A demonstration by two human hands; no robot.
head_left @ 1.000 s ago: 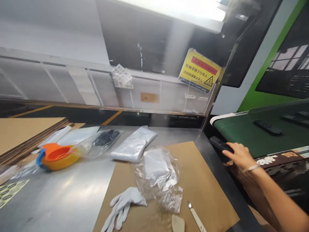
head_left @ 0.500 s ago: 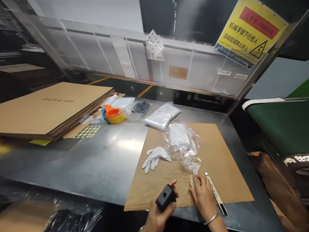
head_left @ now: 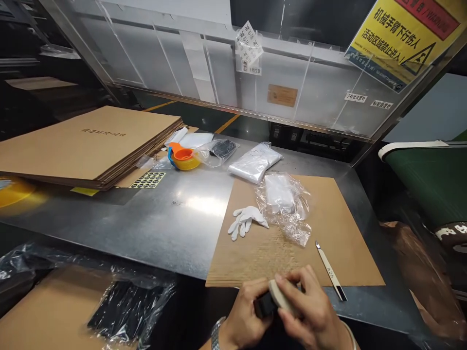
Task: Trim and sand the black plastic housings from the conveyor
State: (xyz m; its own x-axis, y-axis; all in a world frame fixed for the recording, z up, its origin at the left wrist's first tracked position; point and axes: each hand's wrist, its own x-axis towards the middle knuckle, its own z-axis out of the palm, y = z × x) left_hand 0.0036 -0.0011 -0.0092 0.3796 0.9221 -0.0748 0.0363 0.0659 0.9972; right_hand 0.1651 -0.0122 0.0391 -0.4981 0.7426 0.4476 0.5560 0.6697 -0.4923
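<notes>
At the front edge of the table, my left hand (head_left: 245, 313) is closed around a small black block-shaped part (head_left: 265, 306). My right hand (head_left: 314, 308) grips a beige, rounded flat pad (head_left: 280, 297) and holds it against that part; the exact contact is partly hidden by fingers. Beyond both hands lies a brown cardboard sheet (head_left: 350, 238) with a worn, wrinkled patch. On it rest a white glove (head_left: 248, 219), a clear bag with white contents (head_left: 279, 194), and a slim pale-handled tool (head_left: 330, 270) with a pointed metal tip, marked A26.
Stacked flat cardboard (head_left: 83, 141) occupies the table's left side. Orange and yellow cups (head_left: 186, 159), a bagged black item (head_left: 223, 148) and a white package (head_left: 255, 163) sit toward the back. Below, at lower left, is a box with bagged black parts (head_left: 124, 311). A green conveyor (head_left: 430, 180) stands right.
My right hand has lifted the beige pad from the cardboard and brought it left to the black part. My left hand has turned the part. The camera view has shifted somewhat.
</notes>
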